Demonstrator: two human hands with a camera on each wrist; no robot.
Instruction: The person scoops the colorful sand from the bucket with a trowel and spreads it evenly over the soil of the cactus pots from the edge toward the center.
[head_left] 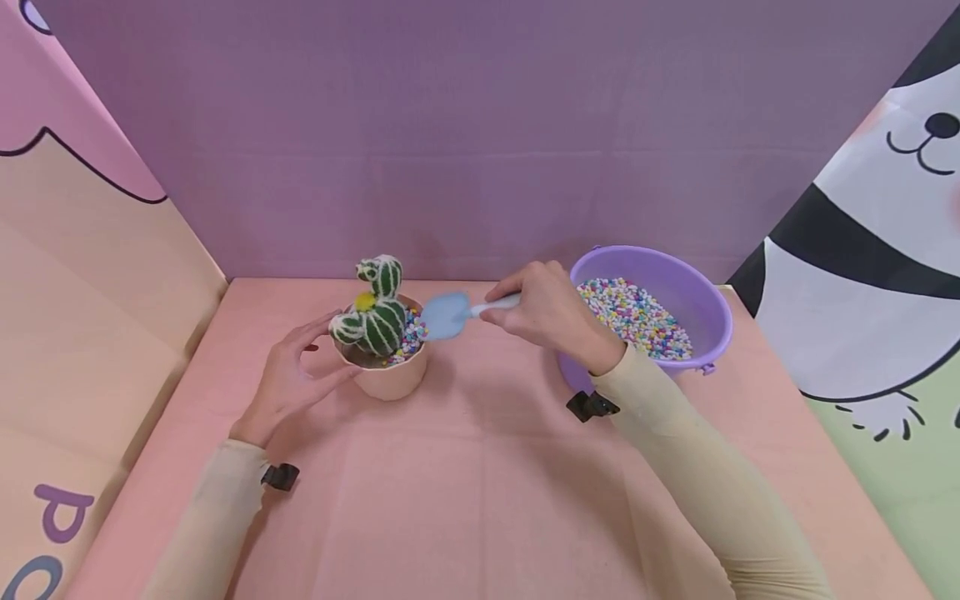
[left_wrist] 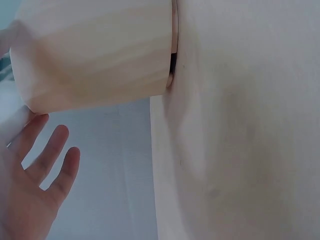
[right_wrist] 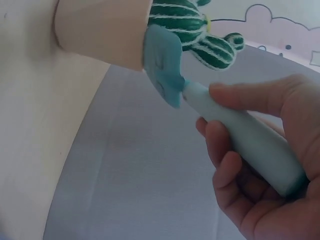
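Observation:
A green felt-like cactus (head_left: 381, 327) with white stripes and a yellow flower stands in a pale flowerpot (head_left: 390, 379). Small multicoloured beads (head_left: 408, 337) lie in the pot beside it, on its right side. My left hand (head_left: 288, 379) holds the pot at its left, thumb and forefinger on either side of the rim; in the left wrist view its other fingers (left_wrist: 52, 155) are spread away from the wall. My right hand (head_left: 543, 312) grips the pale handle of a small blue toy shovel (head_left: 446, 315). The shovel's blade is tilted at the pot's right rim.
At the right stands a purple bucket (head_left: 705, 321) holding many multicoloured beads (head_left: 637, 317), partly behind my right forearm. Pink cloth (head_left: 450, 500) covers the table. A purple backdrop (head_left: 480, 133) rises at the back, with printed panels on both sides.

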